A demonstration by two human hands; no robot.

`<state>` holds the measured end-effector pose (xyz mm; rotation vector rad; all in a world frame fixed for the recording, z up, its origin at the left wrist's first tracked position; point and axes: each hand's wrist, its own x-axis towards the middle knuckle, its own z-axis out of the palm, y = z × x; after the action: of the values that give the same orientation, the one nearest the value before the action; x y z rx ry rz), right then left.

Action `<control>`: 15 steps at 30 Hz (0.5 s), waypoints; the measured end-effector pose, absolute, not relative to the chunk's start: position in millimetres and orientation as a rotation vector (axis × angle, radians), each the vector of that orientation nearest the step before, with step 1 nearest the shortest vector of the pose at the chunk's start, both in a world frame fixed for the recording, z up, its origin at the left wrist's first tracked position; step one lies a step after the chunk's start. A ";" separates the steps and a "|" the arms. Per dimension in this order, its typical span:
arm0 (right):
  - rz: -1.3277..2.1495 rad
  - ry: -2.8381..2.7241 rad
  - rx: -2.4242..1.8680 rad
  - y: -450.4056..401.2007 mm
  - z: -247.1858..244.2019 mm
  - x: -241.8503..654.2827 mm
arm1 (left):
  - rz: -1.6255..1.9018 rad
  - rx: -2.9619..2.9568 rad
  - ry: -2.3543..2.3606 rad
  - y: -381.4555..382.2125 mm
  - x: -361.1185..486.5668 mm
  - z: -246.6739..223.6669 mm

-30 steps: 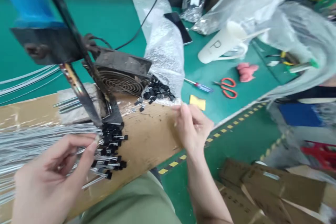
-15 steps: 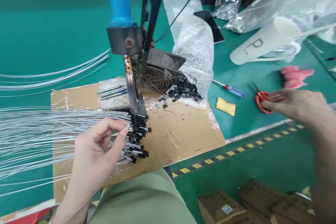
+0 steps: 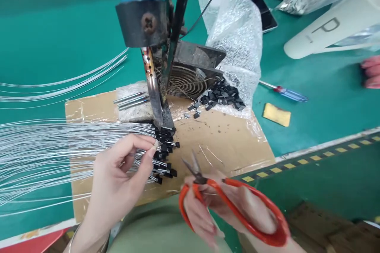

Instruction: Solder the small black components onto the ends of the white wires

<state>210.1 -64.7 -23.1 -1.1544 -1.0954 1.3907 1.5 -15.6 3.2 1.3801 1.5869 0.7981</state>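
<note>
My left hand [image 3: 126,170] is closed in a pinch, thumb against forefinger, on a small pale piece [image 3: 157,144] whose kind I cannot make out. Right beside its fingertips lie the black ends [image 3: 169,146] of a bundle of thin white wires [image 3: 44,138]. Red-handled scissors [image 3: 219,189] are in my right hand [image 3: 234,205], with fingers through the loops. Their blades stand slightly apart and point toward the wire ends, without touching them. This hand is partly blurred. Just above my left fingertips is the metal tip of a blue-handled soldering iron [image 3: 152,87] on a stand.
A cardboard sheet [image 3: 231,138] lies under the work. Behind it are a round-grilled fan [image 3: 187,81], a pile of small black parts [image 3: 225,95] and bubble wrap [image 3: 243,47]. Further right are a screwdriver [image 3: 285,93], a yellow sponge [image 3: 276,114] and a white cup [image 3: 326,25].
My right hand has come from the far right of the bench to the front of the cardboard, bringing the scissors with it. My left hand keeps its pinch. The view has shifted slightly.
</note>
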 end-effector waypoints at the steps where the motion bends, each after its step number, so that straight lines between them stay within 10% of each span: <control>1: 1.655 -1.063 -1.040 -63.2 -22.5 204.1 | 0.797 1.397 1.588 -16.0 1.1 3.1; 15: 2.257 -0.673 -0.598 -62.9 -48.3 183.9 | 0.803 1.639 1.515 -19.5 -7.7 -6.6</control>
<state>183.9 -62.9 -48.3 -0.5985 -0.6731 2.2566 -7.7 -19.5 -6.6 1.6388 1.5154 0.8033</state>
